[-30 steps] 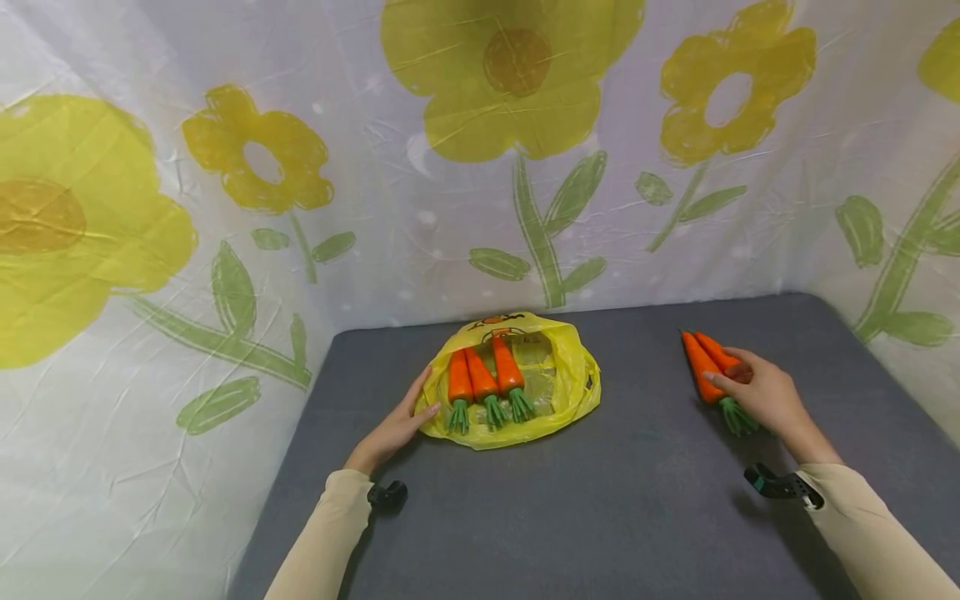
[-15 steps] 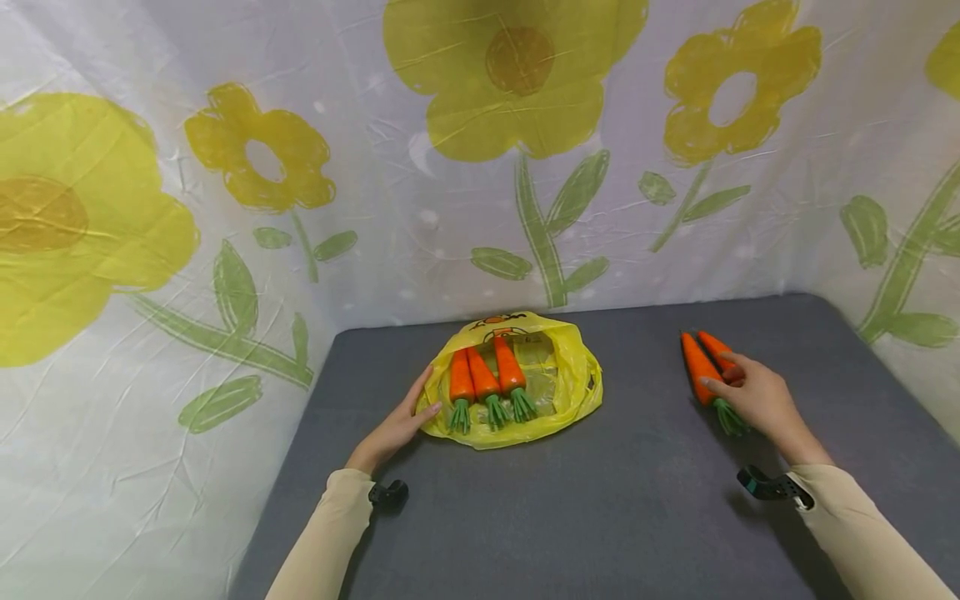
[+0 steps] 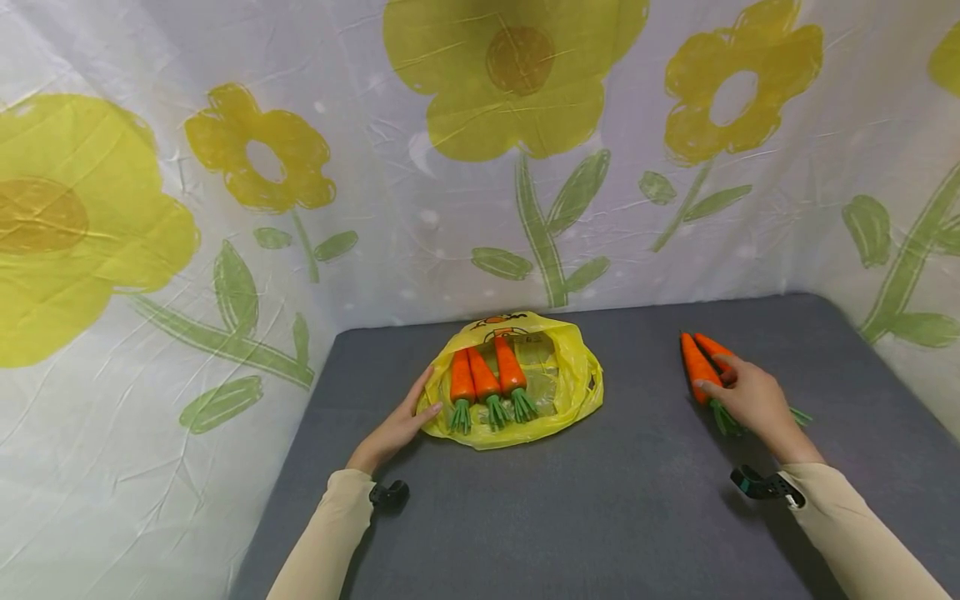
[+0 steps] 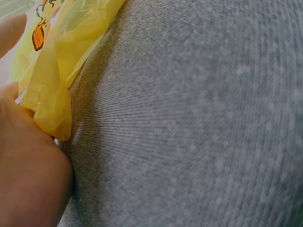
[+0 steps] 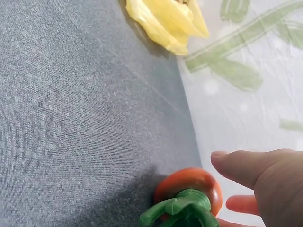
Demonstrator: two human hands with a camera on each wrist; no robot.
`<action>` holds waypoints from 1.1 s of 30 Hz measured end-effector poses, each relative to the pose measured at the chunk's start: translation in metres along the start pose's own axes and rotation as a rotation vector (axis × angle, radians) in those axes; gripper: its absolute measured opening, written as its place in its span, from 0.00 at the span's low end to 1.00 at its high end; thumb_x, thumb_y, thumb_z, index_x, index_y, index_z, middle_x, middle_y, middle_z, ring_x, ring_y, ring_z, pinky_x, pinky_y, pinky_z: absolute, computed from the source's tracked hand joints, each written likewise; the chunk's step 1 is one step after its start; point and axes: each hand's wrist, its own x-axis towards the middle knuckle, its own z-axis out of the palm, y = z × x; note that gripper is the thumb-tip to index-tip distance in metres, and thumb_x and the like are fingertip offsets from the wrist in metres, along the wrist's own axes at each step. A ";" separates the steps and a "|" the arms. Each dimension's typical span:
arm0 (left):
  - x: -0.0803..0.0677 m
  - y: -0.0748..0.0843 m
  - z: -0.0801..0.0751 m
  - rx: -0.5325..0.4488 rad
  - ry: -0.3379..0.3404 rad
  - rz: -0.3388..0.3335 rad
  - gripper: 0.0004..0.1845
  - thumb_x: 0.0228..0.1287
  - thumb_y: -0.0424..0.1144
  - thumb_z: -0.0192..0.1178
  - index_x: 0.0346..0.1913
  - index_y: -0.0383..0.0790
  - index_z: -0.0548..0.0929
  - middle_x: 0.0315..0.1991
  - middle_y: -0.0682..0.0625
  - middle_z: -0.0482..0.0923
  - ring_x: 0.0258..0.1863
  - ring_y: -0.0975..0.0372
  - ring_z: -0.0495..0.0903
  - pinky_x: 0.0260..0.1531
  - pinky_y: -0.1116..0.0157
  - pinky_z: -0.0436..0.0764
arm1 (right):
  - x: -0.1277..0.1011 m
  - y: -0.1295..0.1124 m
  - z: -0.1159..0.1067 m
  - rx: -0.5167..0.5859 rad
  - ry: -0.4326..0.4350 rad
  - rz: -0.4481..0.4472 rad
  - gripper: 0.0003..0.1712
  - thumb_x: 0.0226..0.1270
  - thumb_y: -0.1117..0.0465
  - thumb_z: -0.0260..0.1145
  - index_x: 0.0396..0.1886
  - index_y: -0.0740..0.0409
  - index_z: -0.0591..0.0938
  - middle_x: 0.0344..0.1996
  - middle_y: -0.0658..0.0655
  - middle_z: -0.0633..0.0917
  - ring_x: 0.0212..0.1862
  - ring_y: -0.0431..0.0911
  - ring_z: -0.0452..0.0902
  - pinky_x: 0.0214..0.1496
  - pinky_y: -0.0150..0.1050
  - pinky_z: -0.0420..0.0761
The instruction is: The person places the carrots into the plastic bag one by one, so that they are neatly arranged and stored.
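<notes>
In the head view, my left hand (image 3: 400,429) holds the left rim of a yellow plastic bag (image 3: 573,400), which lies with its mouth towards me. Plastic bunches between thumb and fingers (image 4: 12,35) in the left wrist view. Inside the bag lie three orange carrots (image 3: 486,379) with green tops. My right hand (image 3: 750,400) is over two more carrots at the right. Its thumb is by the left carrot (image 3: 697,367), and its fingers lie over the right carrot (image 3: 712,346), partly hiding it. In the right wrist view, a gap shows between the thumb and a carrot (image 5: 189,189).
Everything lies on a dark grey table (image 3: 570,517). A white cloth with yellow flowers (image 3: 420,242) hangs behind and at both sides. The table's back edge runs just behind the bag.
My right hand has shifted slightly left, off the right carrot towards the left one. The right carrot's green top now shows beyond the wrist. The left hand and bag stay put.
</notes>
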 end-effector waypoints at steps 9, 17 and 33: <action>0.001 0.000 0.000 -0.025 -0.007 -0.021 0.40 0.77 0.45 0.50 0.80 0.60 0.38 0.82 0.49 0.31 0.81 0.49 0.32 0.76 0.39 0.35 | 0.003 -0.001 0.002 -0.002 -0.038 0.027 0.42 0.70 0.44 0.63 0.69 0.73 0.67 0.43 0.73 0.82 0.36 0.56 0.79 0.33 0.46 0.75; -0.001 0.004 0.001 -0.009 0.005 -0.015 0.39 0.77 0.48 0.51 0.80 0.64 0.39 0.82 0.51 0.32 0.81 0.50 0.33 0.76 0.39 0.37 | 0.005 -0.001 0.004 -0.004 -0.078 0.040 0.45 0.71 0.41 0.61 0.71 0.72 0.65 0.47 0.76 0.82 0.39 0.60 0.81 0.35 0.50 0.78; -0.001 0.002 0.000 0.002 0.005 -0.028 0.40 0.76 0.50 0.51 0.79 0.67 0.39 0.82 0.51 0.32 0.81 0.50 0.33 0.76 0.38 0.38 | 0.014 0.004 0.012 0.060 -0.179 0.049 0.49 0.71 0.38 0.58 0.74 0.73 0.59 0.57 0.82 0.76 0.51 0.68 0.79 0.39 0.49 0.81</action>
